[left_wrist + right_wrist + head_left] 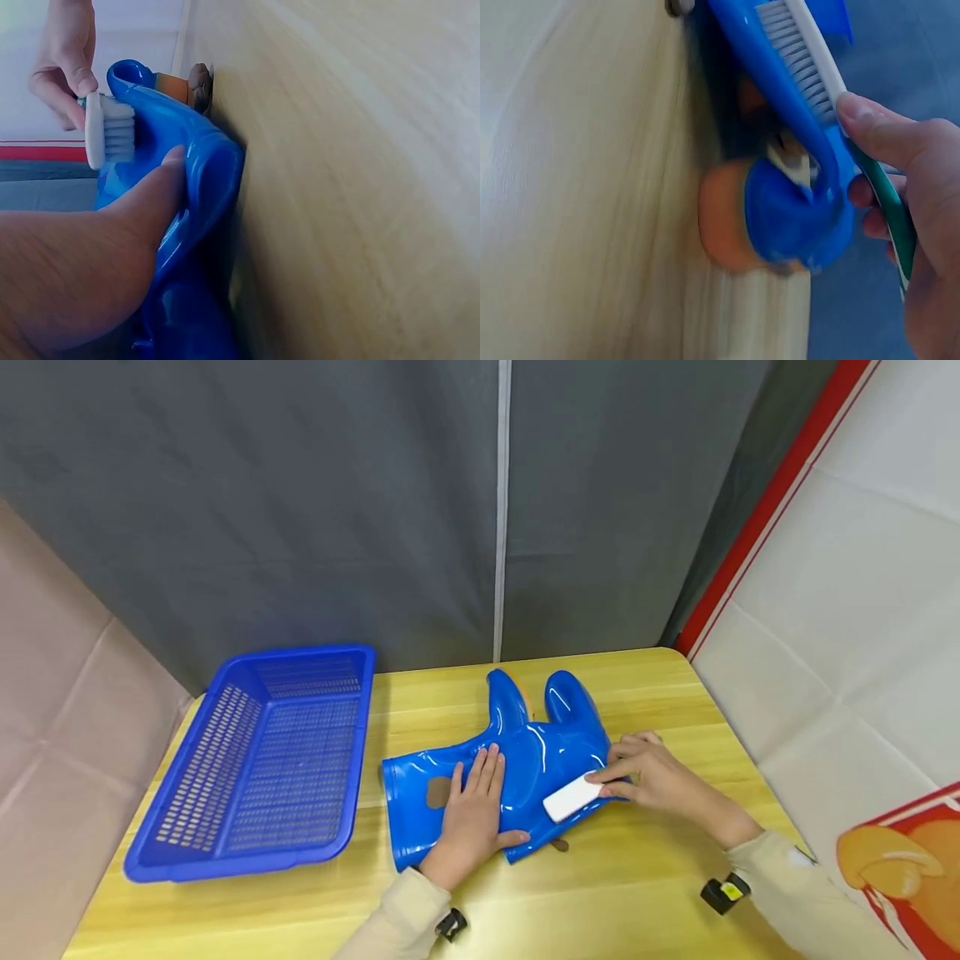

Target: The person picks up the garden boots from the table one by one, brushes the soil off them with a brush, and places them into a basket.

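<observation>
Glossy blue rubber boots (543, 752) lie on their sides, overlapping, on the wooden table. An orange sole (724, 217) shows beneath one of them in the right wrist view. Brown marks (437, 793) are visible on the blue surface. My left hand (474, 814) rests on the boots with its fingers straight and its thumb out to the side. At the right, my right hand (651, 777) grips a scrubbing brush (572, 797) by its green handle (885, 206). Its white bristles (120, 135) face the blue surface; whether they touch it I cannot tell.
To the left stands a blue perforated plastic basket (300, 777). A grey curtain (262, 510) hangs behind the table (600, 902), and a white panel (847, 610) with red edging borders the right side. Below the boots, a small brown patch (559, 844) shows.
</observation>
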Action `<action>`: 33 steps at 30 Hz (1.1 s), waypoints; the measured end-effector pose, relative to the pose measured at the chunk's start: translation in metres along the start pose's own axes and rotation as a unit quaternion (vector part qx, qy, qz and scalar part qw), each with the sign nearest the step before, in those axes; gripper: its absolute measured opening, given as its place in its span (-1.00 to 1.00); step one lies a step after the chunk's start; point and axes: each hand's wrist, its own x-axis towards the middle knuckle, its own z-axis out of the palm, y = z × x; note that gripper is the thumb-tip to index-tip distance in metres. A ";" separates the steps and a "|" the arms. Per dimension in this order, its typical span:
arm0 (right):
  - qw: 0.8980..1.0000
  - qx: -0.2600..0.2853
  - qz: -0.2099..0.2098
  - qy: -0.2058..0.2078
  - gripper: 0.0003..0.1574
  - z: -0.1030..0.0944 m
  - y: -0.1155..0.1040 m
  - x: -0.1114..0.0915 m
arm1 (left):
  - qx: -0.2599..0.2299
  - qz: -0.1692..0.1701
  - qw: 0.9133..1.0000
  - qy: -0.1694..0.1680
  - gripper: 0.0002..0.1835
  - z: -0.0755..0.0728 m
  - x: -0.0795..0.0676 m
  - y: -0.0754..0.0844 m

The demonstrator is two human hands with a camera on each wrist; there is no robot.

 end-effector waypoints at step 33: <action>0.996 -0.058 -0.004 0.069 -0.50 -0.016 0.018 -0.007 | 0.004 0.000 1.000 0.007 0.30 0.001 -0.005 0.001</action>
